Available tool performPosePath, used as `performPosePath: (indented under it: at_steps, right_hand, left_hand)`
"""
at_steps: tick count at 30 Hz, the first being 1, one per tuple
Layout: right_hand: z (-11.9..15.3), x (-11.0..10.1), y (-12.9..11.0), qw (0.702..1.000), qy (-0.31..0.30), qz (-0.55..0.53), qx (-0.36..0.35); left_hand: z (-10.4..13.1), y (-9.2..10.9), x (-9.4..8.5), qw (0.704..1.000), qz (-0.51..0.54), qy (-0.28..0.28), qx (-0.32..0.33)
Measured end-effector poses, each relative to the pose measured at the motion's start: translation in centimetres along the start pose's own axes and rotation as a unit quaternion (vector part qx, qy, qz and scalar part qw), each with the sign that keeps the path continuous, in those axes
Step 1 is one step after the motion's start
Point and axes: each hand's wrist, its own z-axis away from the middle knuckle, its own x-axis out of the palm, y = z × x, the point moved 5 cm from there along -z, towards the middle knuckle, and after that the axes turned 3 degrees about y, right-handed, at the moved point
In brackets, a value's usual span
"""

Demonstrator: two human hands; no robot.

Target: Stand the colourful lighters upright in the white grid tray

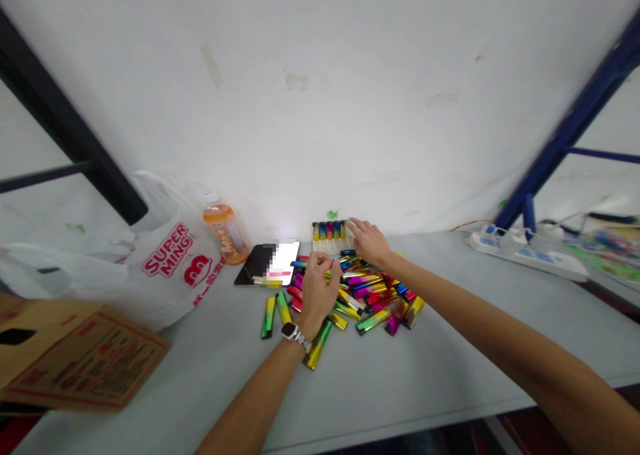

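My left hand point(320, 288), with a watch point(289, 331) on its wrist, is closed over the pile, its fingers around a blue lighter point(299, 264) whose end sticks out to the left. My right hand point(371, 242) reaches to the right end of a short row of upright lighters point(329, 230) in a pale tray with holes point(327, 247). Its fingertips are at the rightmost lighter point(344, 230); the thumb is hidden. Below both hands lies a loose pile of shiny, many-coloured lighters point(373, 288). Several others, such as a green-yellow lighter point(318, 345), lie at its near edge.
A tablet or phone with a lit screen point(250, 265) lies left of the pile. Behind it stands an orange drink bottle point(225, 232), then a white plastic bag point(175, 268) and a cardboard box point(85, 358). A white power strip point(530, 255) lies at the right, by a blue metal post point(565, 135).
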Motion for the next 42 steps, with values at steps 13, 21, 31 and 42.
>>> performPosePath:
  at_steps: [13, 21, 31, 42]
  right_hand:
    - [-1.0, 0.4, 0.5, 0.987, -0.146, -0.012, -0.059]
    - [-0.9, 0.5, 0.1, 0.981, -0.158, 0.017, -0.113]
    - [1.7, -3.6, -1.4, 0.98, 0.008, -0.192, -0.059]
    - [7.1, -2.9, -4.9, 0.888, 0.107, -0.444, 0.051]
  left_hand:
    - [0.0, -0.3, -0.1, 1.0, -0.011, 0.01, -0.001]
    - [-0.1, -0.8, -0.2, 1.0, -0.008, 0.015, -0.015]
    - [-0.3, -1.5, -0.3, 0.991, 0.084, 0.065, -0.087]
    - [-0.2, -0.2, 1.4, 0.98, 0.183, 0.005, -0.076]
